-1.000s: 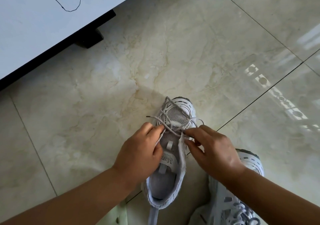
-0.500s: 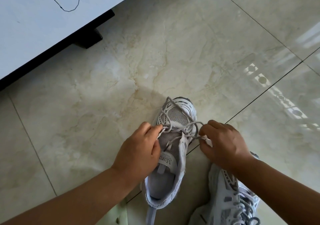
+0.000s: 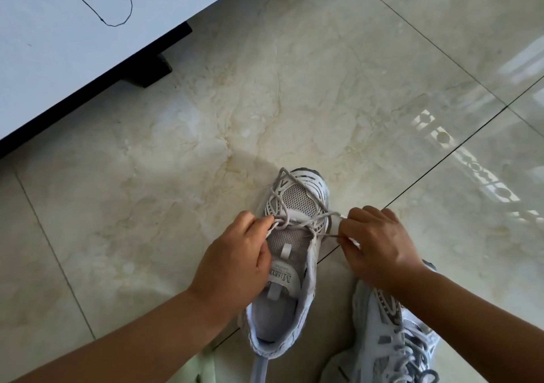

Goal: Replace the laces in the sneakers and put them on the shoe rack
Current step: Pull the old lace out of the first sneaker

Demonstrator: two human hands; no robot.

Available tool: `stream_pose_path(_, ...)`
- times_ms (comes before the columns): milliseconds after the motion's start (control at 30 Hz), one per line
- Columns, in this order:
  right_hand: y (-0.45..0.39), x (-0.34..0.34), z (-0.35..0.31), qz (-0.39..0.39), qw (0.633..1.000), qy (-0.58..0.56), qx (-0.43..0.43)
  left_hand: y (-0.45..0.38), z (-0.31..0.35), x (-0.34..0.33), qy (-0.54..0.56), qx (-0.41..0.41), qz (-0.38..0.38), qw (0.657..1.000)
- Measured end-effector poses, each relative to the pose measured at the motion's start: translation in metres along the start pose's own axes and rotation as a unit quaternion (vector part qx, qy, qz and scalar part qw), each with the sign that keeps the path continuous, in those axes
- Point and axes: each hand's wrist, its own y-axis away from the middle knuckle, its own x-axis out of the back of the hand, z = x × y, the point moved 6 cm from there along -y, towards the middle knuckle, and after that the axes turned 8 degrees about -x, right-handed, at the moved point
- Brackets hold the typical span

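Head view: a white and grey mesh sneaker [image 3: 294, 253] stands on the glossy beige marble-tile floor [image 3: 176, 176], its long axis running up the frame and slightly right, toe pointing away from the person, heel opening nearest them. A light grey round lace [image 3: 297, 220] crosses its lower eyelets and loops loosely over the toe.

The left hand [image 3: 235, 262] rests against the shoe's left side, its grip a narrow pinch of thumb and forefinger on the lace at the left eyelet row. The right hand [image 3: 379, 244] sits just off the shoe's right side, fingers curled round the lace end, which runs taut from that grip back to the eyelets.

Below the right grip, partly under the forearm, lies the second white and grey laced sneaker [image 3: 391, 338], its laces already threaded, its heading unclear since the forearm covers part of it.

Well beyond the left grip, at upper left, a white panel [image 3: 73, 53] with a thin black drawn outline [image 3: 117, 6] sits over a black base [image 3: 153, 70].
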Motion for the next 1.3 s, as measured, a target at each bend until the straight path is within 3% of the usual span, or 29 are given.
stream_pose_path(200, -0.003, 0.011, -0.033, -0.019, 0.99, -0.138, 0.007, 0.0, -0.001, -0.001, 0.007, 0.001, -0.007, 1.0)
stream_pose_path(367, -0.003, 0.001, -0.034, -0.067, 0.966, -0.231, -0.092, 0.0, -0.001, -0.002, 0.011, -0.001, -0.014, 1.0)
stream_pose_path(600, 0.004, 0.006, -0.036, 0.006, 0.977, -0.211, -0.038, 0.0, 0.001, -0.002, 0.017, -0.008, -0.003, 1.0)
stream_pose_path(800, 0.005, 0.01, -0.022, 0.03, 0.973, -0.214, -0.078, 0.001, 0.0, -0.002, 0.013, -0.004, -0.003, 1.0)
stream_pose_path(933, 0.007, 0.013, -0.02, 0.032, 0.984, -0.154, -0.079, -0.002, 0.002, 0.007, -0.002, -0.01, 0.011, 1.0)
stream_pose_path(1133, 0.014, 0.013, -0.028, 0.055, 0.986, -0.123, -0.096, -0.037, 0.011, 0.01, -0.042, -0.104, 0.028, 0.993)
stream_pose_path(1300, 0.012, 0.009, -0.036, 0.029, 0.973, -0.202, -0.111, -0.051, 0.015, 0.006, -0.052, -0.122, -0.011, 0.991)
